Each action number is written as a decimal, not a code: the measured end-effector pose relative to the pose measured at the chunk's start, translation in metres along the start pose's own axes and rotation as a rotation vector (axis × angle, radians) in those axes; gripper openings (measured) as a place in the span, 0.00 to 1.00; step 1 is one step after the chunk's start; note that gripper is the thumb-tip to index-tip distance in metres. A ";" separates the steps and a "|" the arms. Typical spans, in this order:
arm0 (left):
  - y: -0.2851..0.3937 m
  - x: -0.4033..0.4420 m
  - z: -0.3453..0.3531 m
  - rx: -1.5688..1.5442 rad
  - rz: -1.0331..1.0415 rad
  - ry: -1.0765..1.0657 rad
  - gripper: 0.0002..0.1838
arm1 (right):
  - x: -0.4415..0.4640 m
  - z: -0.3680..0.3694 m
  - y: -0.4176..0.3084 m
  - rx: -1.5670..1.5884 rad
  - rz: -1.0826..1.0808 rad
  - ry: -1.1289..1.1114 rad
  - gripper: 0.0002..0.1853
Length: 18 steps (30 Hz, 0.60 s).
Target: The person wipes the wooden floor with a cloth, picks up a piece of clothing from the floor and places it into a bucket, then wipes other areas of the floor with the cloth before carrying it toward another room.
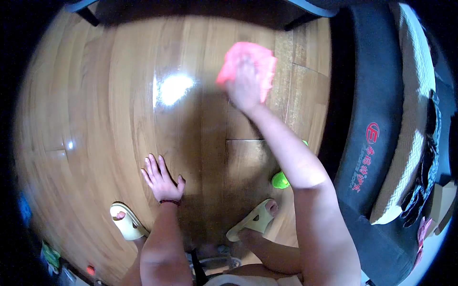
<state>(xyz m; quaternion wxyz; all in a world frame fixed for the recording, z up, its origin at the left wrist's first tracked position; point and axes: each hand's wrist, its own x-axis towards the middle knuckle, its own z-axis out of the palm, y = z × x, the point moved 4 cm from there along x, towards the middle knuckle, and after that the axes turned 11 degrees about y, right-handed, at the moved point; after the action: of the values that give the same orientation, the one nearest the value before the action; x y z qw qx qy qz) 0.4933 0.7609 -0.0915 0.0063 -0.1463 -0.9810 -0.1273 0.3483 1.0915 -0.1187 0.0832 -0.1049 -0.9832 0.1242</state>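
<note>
A bright pink cloth (267, 62) lies spread on the wooden floor (124, 119) toward the top middle. On top of it rests my right hand (245, 86), pressing it flat; the fingers are smeared by motion, so their shape is unclear. My left hand (162, 181) is flat on the floorboards at the lower left, fingers spread, holding nothing. A dark red band circles the left wrist.
Pale slippers (129, 228) are on my feet at both sides. A green object (280, 180) sits beside my right forearm. Dark furniture with red lettering (367, 157) and a light cushion (405, 119) line the right. Furniture legs (88, 15) stand at the top.
</note>
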 end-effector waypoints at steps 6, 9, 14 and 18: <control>0.001 0.001 -0.002 0.020 0.021 -0.004 0.46 | 0.011 -0.032 0.035 -0.047 -0.300 -0.389 0.43; 0.000 0.000 -0.003 0.011 0.042 0.023 0.46 | 0.014 -0.053 0.141 -0.049 0.065 0.074 0.36; -0.003 -0.001 0.000 0.019 0.020 0.002 0.45 | 0.020 -0.055 0.206 -0.335 0.722 0.265 0.38; -0.001 0.000 -0.002 0.019 0.030 0.045 0.44 | 0.022 -0.036 0.178 -0.314 0.664 0.106 0.37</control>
<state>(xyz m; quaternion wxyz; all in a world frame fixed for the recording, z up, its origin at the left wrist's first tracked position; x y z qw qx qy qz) 0.4927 0.7601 -0.0900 0.0317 -0.1580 -0.9795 -0.1213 0.3668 1.2732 -0.1274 0.0721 -0.4360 -0.8969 -0.0137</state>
